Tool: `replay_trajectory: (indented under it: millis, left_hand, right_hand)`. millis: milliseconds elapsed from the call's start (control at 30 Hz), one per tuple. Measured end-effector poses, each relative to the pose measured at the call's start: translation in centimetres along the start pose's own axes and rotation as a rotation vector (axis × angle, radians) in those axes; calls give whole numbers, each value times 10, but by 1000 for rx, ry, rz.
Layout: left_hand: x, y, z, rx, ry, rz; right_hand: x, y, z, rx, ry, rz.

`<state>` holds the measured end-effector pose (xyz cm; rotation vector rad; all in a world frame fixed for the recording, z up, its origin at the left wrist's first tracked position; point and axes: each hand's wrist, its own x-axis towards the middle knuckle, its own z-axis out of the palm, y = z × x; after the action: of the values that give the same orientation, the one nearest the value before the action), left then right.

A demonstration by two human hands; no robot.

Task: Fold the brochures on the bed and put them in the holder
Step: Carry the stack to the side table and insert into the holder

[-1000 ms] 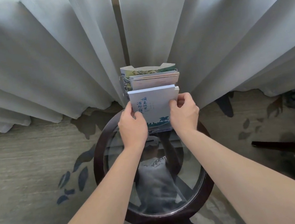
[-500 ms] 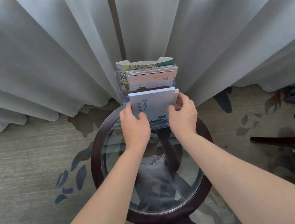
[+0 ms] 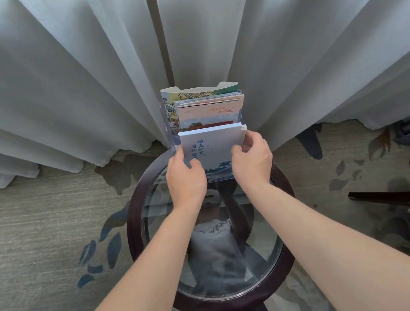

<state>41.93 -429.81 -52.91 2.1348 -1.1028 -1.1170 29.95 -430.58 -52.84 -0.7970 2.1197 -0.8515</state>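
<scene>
Now, near to far, with clock directions read from the centre of the round table:

Knees: two, in dark trousers, at six o'clock under the rim.

Table (image 3: 136,237): one, round, dark-rimmed and glass-topped; the glass mirrors the person.

Left hand (image 3: 185,179): its grip pinches the left edge of the front brochure, thumb on the printed face, the other fingers behind and out of view.

Right hand (image 3: 252,159): its grip pinches the right edge of the same brochure, fingertips curled onto the stacked page edges near the top corner.

Front brochure (image 3: 210,146): one, folded, pale with blue characters and a blue band low down. It stands upright at twelve o'clock on the table, its lower part already inside the front pocket of the holder.

Holder (image 3: 167,123): one, clear plastic, tiered, standing at the table's twelve o'clock edge just before the curtains.

Brochures behind: at least three more visible, one orange-toned in the middle tier with thin edges stacked above it, and a patterned green one at the back; the exact count I cannot tell.

Step in hand: seating the front brochure. To do it well, I would keep both edges level, press down evenly until the bottom meets the pocket floor, and hold the folded leaves together so that none fans out or catches the clear front lip.

Curtains (image 3: 51,86): two pale panels, parted narrowly at twelve o'clock.
</scene>
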Motion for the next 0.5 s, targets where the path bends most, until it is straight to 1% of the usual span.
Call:
replay_trajectory:
  millis: [100, 233, 300, 500]
  left_hand:
    - [1, 1, -3, -7, -9, 7]
    - [5, 15, -9, -74, 63, 43]
    - [9, 26, -13, -90, 68, 59]
    - [20, 56, -19, 62, 36, 96]
  right_hand:
    - [-1, -1, -2, -16, -11, 3]
    - [-3, -11, -4, -9, -4, -44]
    - [-3, -19, -5, -1, -13, -66]
    - [5, -44, -8, -35, -30, -121]
